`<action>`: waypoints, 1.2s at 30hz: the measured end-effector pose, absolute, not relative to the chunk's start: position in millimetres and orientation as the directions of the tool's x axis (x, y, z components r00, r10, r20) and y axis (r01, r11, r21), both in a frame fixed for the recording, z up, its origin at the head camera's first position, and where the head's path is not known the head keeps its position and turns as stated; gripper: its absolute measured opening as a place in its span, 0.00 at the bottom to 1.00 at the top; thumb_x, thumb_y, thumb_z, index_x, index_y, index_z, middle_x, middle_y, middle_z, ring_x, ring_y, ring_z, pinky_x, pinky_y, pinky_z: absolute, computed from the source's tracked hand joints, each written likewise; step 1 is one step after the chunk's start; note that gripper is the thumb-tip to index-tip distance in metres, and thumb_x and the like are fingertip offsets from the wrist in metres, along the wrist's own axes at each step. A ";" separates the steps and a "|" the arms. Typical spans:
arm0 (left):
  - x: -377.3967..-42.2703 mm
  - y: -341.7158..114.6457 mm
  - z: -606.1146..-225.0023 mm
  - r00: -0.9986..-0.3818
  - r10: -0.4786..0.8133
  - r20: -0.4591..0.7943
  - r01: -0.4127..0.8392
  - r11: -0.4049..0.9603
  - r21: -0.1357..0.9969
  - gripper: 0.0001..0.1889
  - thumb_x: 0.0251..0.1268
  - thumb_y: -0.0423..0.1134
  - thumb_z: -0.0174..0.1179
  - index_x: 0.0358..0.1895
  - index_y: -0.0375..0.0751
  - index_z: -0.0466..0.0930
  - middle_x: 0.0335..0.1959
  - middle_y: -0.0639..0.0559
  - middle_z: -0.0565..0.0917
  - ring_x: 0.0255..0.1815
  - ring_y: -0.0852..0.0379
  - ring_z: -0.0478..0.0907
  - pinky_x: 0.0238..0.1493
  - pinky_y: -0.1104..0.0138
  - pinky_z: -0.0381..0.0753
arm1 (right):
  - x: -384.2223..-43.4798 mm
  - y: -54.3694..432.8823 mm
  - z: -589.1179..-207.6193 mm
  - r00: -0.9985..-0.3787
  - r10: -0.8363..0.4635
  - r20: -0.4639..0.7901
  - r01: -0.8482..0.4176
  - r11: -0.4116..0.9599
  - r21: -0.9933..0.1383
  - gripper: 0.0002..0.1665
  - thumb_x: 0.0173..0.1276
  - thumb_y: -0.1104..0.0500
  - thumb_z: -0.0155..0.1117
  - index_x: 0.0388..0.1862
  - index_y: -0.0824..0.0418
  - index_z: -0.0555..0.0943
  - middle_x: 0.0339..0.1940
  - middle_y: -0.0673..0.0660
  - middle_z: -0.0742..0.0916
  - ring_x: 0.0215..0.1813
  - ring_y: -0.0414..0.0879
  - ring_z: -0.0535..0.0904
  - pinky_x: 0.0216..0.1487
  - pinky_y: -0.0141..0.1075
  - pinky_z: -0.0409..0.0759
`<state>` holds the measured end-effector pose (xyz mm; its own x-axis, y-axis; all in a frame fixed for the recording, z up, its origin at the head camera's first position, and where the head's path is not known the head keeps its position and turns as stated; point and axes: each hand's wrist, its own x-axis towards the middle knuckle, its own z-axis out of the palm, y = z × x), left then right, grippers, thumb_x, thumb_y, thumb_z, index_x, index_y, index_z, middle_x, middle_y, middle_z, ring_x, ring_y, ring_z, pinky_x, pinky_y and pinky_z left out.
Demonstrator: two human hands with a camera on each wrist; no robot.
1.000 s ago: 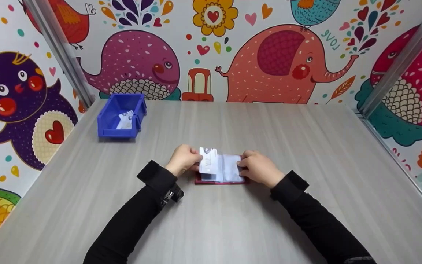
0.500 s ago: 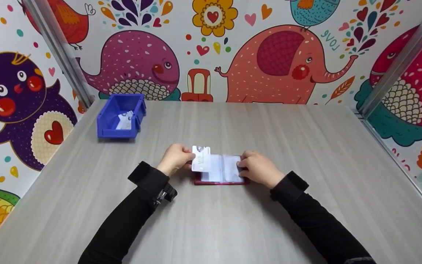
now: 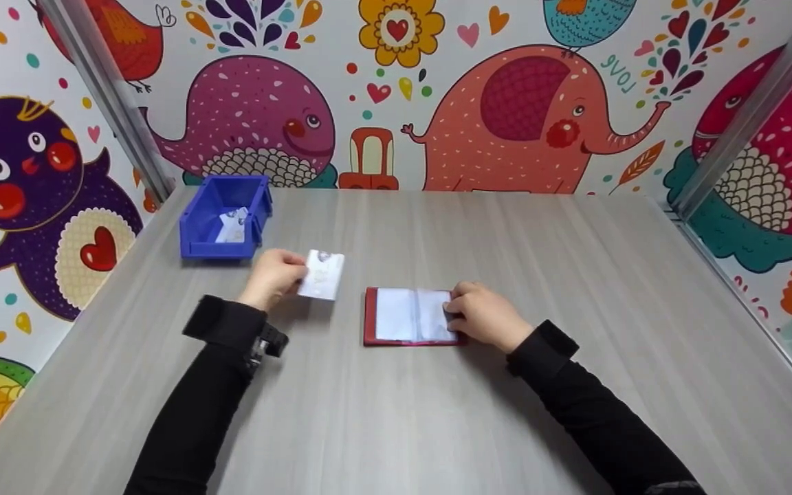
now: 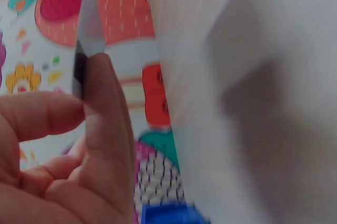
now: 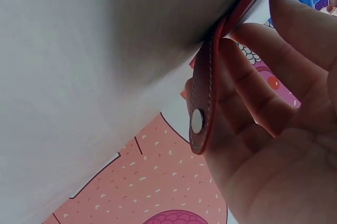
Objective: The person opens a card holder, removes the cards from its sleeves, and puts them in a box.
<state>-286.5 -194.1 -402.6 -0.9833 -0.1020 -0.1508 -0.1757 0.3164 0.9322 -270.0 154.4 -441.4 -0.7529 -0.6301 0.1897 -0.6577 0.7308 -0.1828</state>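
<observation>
My left hand (image 3: 276, 278) pinches a white card (image 3: 322, 276) by its left edge, held above the table between the blue bin and the card holder. In the left wrist view the card (image 4: 92, 18) appears edge-on between thumb and fingers. A red card holder (image 3: 370, 316) lies spread flat on the table, its clear sleeves facing up. At its right edge my right hand (image 3: 489, 315) grips the cover and sleeve. The right wrist view shows the holder's red strap (image 5: 202, 97) with a metal snap, hanging by the fingers of the right hand (image 5: 284, 145).
A blue bin (image 3: 193, 249) stands at the back left of the wood-grain table (image 3: 410, 419), with white cards (image 3: 232, 225) inside. Printed cartoon walls (image 3: 382, 82) and metal posts (image 3: 104, 89) border the table's back and sides.
My left hand has drawn the white card off the holder's left side and carried it left toward the blue bin. The right hand and the holder have stayed in place.
</observation>
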 end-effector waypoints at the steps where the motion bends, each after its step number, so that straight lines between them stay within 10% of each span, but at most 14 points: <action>1: -287.4 -200.5 -401.2 -0.983 -0.115 -0.145 -0.175 0.322 0.930 0.17 0.59 0.22 0.54 0.50 0.14 0.75 0.35 0.41 0.79 0.27 0.59 0.77 0.29 0.71 0.81 | -270.0 154.3 -441.4 -0.756 -0.628 0.185 -0.654 0.733 -0.184 0.10 0.56 0.62 0.77 0.38 0.63 0.88 0.39 0.59 0.82 0.42 0.55 0.78 0.44 0.46 0.80; 11: -294.7 -251.8 -390.2 -0.962 -0.252 -0.107 -0.211 0.435 0.875 0.21 0.57 0.23 0.53 0.55 0.18 0.76 0.45 0.34 0.78 0.28 0.59 0.75 0.26 0.74 0.78 | -270.7 153.8 -441.3 -0.752 -0.636 0.174 -0.659 0.727 -0.193 0.10 0.57 0.62 0.76 0.37 0.63 0.87 0.40 0.59 0.82 0.42 0.55 0.78 0.46 0.46 0.80; 18: -296.9 -269.9 -386.1 -0.925 -0.381 -0.015 -0.247 0.568 0.785 0.20 0.55 0.27 0.54 0.52 0.25 0.81 0.55 0.29 0.79 0.53 0.40 0.73 0.42 0.65 0.71 | -271.1 154.5 -442.1 -0.734 -0.650 0.198 -0.679 0.710 -0.186 0.09 0.56 0.63 0.77 0.34 0.63 0.86 0.39 0.59 0.82 0.41 0.55 0.78 0.46 0.46 0.79; 36: -309.8 -298.5 -390.2 -0.668 -0.741 -0.071 -0.382 0.260 0.887 0.21 0.59 0.28 0.48 0.53 0.29 0.83 0.56 0.35 0.81 0.62 0.39 0.72 0.66 0.57 0.67 | -270.7 153.8 -441.4 -0.750 -0.639 0.172 -0.661 0.725 -0.192 0.09 0.58 0.61 0.76 0.37 0.62 0.86 0.39 0.59 0.82 0.42 0.55 0.77 0.45 0.47 0.79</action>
<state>-309.8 -298.5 -390.2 -0.6677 -0.7411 -0.0711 -0.3825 0.2595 0.8868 -270.7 153.8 -441.4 -0.7501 -0.6386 0.1718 -0.6613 0.7251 -0.1921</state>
